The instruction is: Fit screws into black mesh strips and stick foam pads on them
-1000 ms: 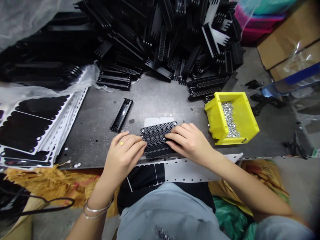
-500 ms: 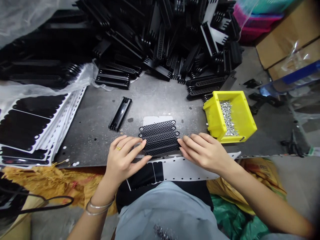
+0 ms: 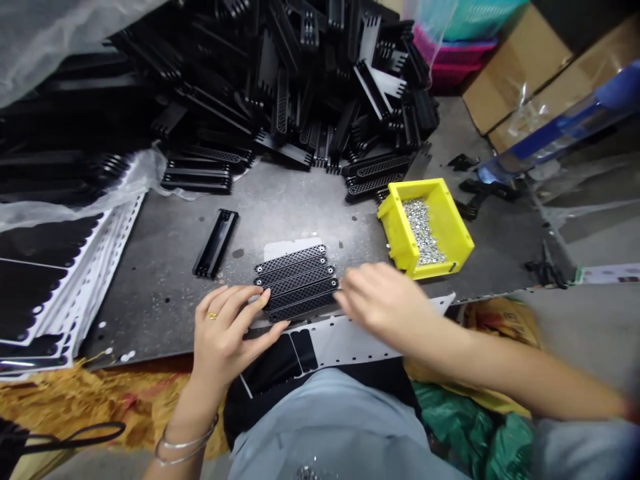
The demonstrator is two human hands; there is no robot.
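Several black plastic bars with a lattice face and rounded ends (image 3: 295, 285) lie side by side on the worktable, with small silver metal pieces set in some of their ends. My left hand (image 3: 225, 327) touches their left ends with its fingertips, fingers stretched and thumb apart. At the right ends is my right hand (image 3: 385, 300), somewhat blurred, its fingers curled and pressed together; whatever they may hold is hidden. To its right stands a yellow bin (image 3: 463, 233) containing many small silver metal pieces (image 3: 423, 233).
A single black bar (image 3: 215, 243) lies left of the row. Behind it rises a heap of black plastic parts (image 3: 285, 87). White-edged black sheets (image 3: 60, 267) are stacked at the left. Scissors (image 3: 546, 270) and cardboard boxes (image 3: 515, 67) are at the right.
My right hand has drawn its fingers together and lifted slightly off the right ends, uncovering a silver piece there. My left hand stays at the left ends. The view has shifted.
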